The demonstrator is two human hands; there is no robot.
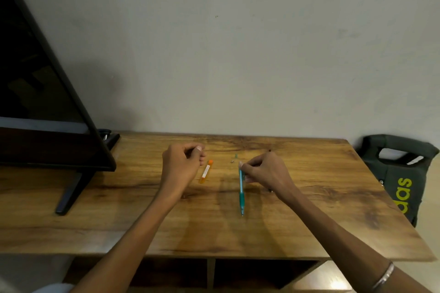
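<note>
A teal mechanical pencil (241, 192) lies on the wooden table (309, 221), tip toward me. My right hand (264, 169) pinches its far end between thumb and fingers. An orange lead tube (206, 172) lies just right of my left hand (182, 162). The left hand's fingers are curled with the thumb against them; whether they hold something small I cannot tell. Two tiny parts, a greenish cap (236, 156) and a small pale piece (231, 161), lie between the hands.
A black TV screen (35, 102) on a stand (69, 195) fills the left side of the table. A dark bag with yellow lettering (400, 178) sits beyond the table's right edge. A plain wall stands behind; open shelves lie under the tabletop.
</note>
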